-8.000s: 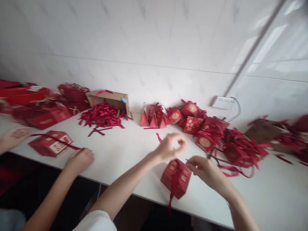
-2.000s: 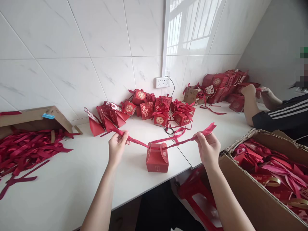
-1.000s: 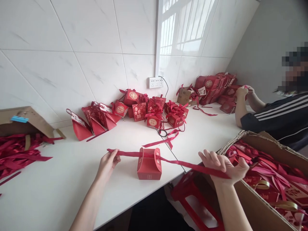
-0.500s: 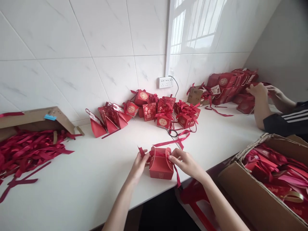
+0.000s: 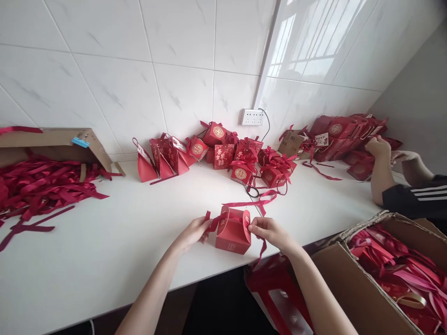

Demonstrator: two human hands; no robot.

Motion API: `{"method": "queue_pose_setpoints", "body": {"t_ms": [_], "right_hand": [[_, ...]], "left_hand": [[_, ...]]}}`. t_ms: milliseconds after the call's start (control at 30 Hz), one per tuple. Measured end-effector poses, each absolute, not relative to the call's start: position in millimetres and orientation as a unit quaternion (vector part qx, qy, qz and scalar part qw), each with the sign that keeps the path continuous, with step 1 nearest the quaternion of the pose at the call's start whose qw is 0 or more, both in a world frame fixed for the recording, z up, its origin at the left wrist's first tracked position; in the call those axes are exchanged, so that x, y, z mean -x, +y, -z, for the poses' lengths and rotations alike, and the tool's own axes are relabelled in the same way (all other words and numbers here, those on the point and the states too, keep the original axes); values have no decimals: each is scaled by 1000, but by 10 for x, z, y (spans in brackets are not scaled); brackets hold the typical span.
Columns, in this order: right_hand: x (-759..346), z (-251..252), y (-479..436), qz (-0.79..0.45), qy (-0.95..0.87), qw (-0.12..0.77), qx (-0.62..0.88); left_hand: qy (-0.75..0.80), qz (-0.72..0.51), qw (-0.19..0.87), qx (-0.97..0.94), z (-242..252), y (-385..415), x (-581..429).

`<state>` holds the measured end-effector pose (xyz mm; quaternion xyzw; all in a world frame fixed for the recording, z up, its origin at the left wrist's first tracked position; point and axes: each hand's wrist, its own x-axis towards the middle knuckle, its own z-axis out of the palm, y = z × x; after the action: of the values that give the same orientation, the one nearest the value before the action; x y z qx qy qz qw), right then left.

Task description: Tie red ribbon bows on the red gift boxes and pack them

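A small red gift box (image 5: 233,237) stands upright near the front edge of the white table, its top flaps curving up at both sides. A dark red ribbon (image 5: 217,221) runs through the flaps and across the top. To the left of the box, my left hand (image 5: 195,231) is closed on one end of the ribbon and pulls clear of the flap. My right hand (image 5: 268,230) pinches at the right flap, where the ribbon comes out; its other end hangs down below that hand over the table edge.
Finished red boxes (image 5: 240,174) and bags (image 5: 163,158) line the wall. Loose ribbons fill a cardboard box (image 5: 99,149) at left; another cardboard box (image 5: 335,267) holds red packages at right. Scissors (image 5: 252,191) lie behind my box. A co-worker's hands (image 5: 379,151) handle red packages.
My left hand has moved left from the box, drawing out more ribbon on that side. My right hand stays at the right flap. The camera view has tilted and shifted somewhat.
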<state>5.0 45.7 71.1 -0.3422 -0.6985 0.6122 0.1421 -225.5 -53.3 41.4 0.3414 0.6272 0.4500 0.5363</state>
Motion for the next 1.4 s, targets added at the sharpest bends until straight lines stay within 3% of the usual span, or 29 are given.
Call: {"method": "queue_pose_setpoints", "body": {"t_ms": [267,567,667,833,967,1167,1400], "right_hand": [[-98,-707,559,-670,-650,166,318],[-145,-690,487,-642,-688,124,313],[-154,-697,449,-631,-693,122,327],[-263,-677,441,-624,-707,129,305],[-415,-640,448,-659,-683,130,287],[-645,-640,463,-688,-652,154,278],[-590,-880,414,-737,-570,282,229]], "left_hand": [[629,-611,318,-360,-671,-464,2513],[540,-686,270,-406,-1301,-317,2594],[581,-655,174,-452,-1455,-277,2600],[657,-480,-133,-565,-1678,-244,2651],[678,-390,-231,-578,-1766,-231,2753],[685,-429,-196,-556,-1811,-260,2839],[578,-646,103,-488,-1808,-131,2702]]}}
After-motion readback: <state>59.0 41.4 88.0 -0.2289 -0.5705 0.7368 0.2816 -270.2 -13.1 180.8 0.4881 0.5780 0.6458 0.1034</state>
